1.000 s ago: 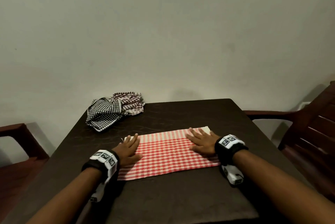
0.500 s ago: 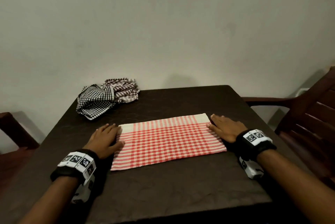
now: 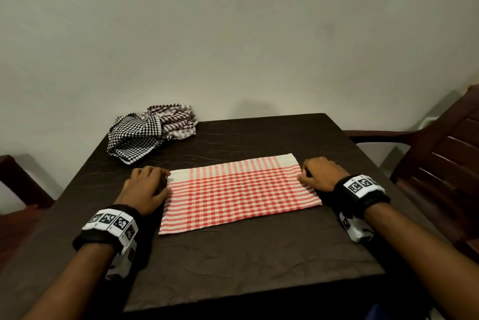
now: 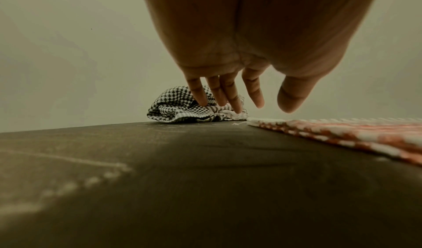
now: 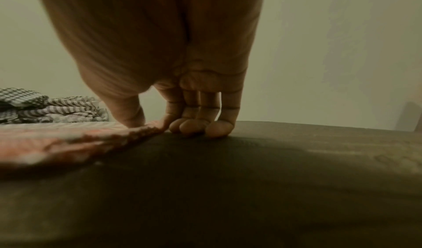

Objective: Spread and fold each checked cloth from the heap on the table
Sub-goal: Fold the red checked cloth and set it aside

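Note:
A red-and-white checked cloth [image 3: 238, 190] lies flat as a long folded rectangle in the middle of the dark table [image 3: 259, 255]. My left hand [image 3: 145, 187] is at its left end near the far corner. In the left wrist view that hand [image 4: 258, 98] hangs just above the table with fingers straight and spread, clear of the cloth [image 4: 342, 134]. My right hand [image 3: 320, 174] is at the right end. In the right wrist view it [image 5: 157, 123] has curled fingers, the thumb on the cloth's edge [image 5: 57, 140] and the index beside it, pinching that edge.
A heap of black-and-white and brown checked cloths [image 3: 150, 133] lies at the table's far left corner, against the wall. A dark wooden chair [image 3: 440, 159] stands to the right and another chair [image 3: 15, 190] to the left.
Both hands slid outward from on top of the red cloth to its two ends. The right hand's fingers have curled onto the edge.

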